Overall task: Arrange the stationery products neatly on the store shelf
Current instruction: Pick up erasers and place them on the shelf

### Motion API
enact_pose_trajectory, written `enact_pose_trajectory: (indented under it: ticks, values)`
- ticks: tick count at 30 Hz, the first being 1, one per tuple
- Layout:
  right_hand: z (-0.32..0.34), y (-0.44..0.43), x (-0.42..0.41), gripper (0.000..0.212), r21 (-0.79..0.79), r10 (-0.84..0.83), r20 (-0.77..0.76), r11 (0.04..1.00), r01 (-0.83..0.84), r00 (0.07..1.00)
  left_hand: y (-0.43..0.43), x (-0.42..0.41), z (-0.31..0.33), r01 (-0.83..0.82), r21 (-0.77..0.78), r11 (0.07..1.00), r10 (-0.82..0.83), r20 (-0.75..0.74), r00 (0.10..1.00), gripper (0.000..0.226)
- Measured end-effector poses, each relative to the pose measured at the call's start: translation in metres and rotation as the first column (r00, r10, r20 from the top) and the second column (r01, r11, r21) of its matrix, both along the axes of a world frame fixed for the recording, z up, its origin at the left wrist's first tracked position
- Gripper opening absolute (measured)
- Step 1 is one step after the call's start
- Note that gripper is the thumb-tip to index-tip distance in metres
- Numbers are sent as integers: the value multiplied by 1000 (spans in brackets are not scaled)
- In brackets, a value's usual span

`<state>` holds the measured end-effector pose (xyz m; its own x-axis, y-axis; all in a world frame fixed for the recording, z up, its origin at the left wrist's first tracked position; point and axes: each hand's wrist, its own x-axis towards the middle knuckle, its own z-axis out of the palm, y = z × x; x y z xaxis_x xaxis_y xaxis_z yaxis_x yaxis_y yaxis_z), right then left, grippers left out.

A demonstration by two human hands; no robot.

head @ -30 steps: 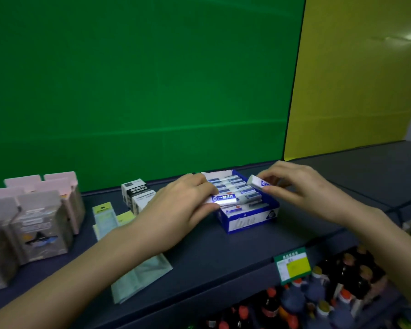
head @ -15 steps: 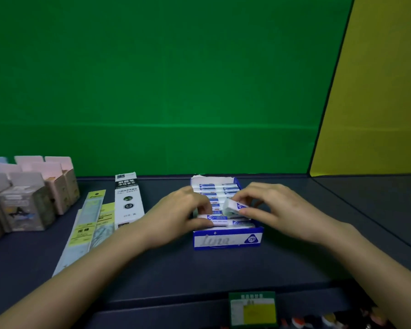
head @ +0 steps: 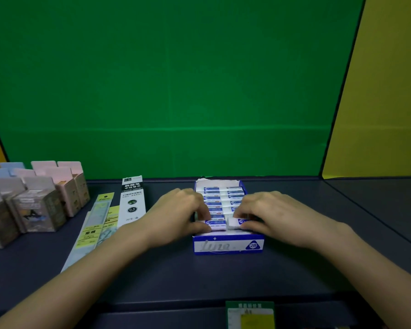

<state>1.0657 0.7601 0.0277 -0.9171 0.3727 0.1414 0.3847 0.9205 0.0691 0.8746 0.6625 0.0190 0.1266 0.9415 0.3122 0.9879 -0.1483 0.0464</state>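
A blue and white eraser box (head: pixel 228 245) marked 2B sits in the middle of the dark shelf (head: pixel 199 276). Inside it lie several white erasers with blue sleeves in two columns (head: pixel 223 193). My left hand (head: pixel 176 217) pinches the front left eraser (head: pixel 215 224) between thumb and fingers. My right hand (head: pixel 275 217) holds a white eraser (head: pixel 235 223) at the front right row of the box, thumb below it. Both hands rest over the box's front half.
At the left lie a white refill box (head: pixel 131 203) and flat yellow-green packets (head: pixel 97 224). Pink, blue and printed small cartons (head: pixel 40 205) stand at the far left. A green price tag (head: pixel 249 314) hangs on the shelf's front edge. Green and yellow panels form the back wall.
The view swung to face the box straight on. My right hand brought its eraser from the box's far right side down into the front row; my left hand stayed on the front left eraser.
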Motion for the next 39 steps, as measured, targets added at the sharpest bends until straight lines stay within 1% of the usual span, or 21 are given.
enact_pose_trajectory:
  ticks: [3, 7, 12, 18, 23, 25, 27, 30, 33, 36, 39]
  values:
    - [-2, 0, -3, 30, 1, 14, -1, 1000, -14, 1000, 0, 1, 1, 9, 12, 1000, -9, -15, 1000, 28]
    - [-5, 4, -3, 26, -39, 15, -89, 999, -18, 996, 0, 0, -1, 19, 13, 1000, -19, -4, 1000, 26]
    - [-8, 6, -1, 24, -123, 3, -151, 992, -21, 988, -2, 0, -3, 21, -2, 1000, -21, 35, 999, 23]
    - [-10, 7, -1, 22, -202, -20, -216, 979, -25, 976, -3, 2, -3, 0, -13, 1000, 1, 48, 999, 21]
    - [-6, 11, -3, 21, -276, -29, -203, 961, -28, 979, -4, 2, -2, -11, -21, 1000, 12, 60, 998, 23]
    - [-5, 11, -3, 21, -284, -15, -191, 958, -41, 981, -7, 1, -2, -20, 11, 1000, 19, 73, 997, 27]
    - [-2, 11, -4, 24, -266, -8, -196, 963, -45, 981, -16, -1, -2, -34, 96, 995, 22, 121, 992, 33]
    - [3, 4, -11, 23, -252, -9, -297, 965, -70, 955, -38, -7, 0, -53, 235, 971, 6, 199, 980, 42]
    - [10, -13, -28, 18, -275, -8, -389, 956, -107, 921, -63, -24, 5, -124, 328, 937, 28, 281, 959, 38]
    - [17, -30, -51, 15, -267, 6, -408, 956, -126, 913, -86, -47, 7, -216, 361, 907, 102, 309, 946, 34]
    - [23, -46, -80, 16, -263, -8, -418, 958, -112, 909, -104, -77, 4, -310, 328, 892, 208, 310, 928, 31]
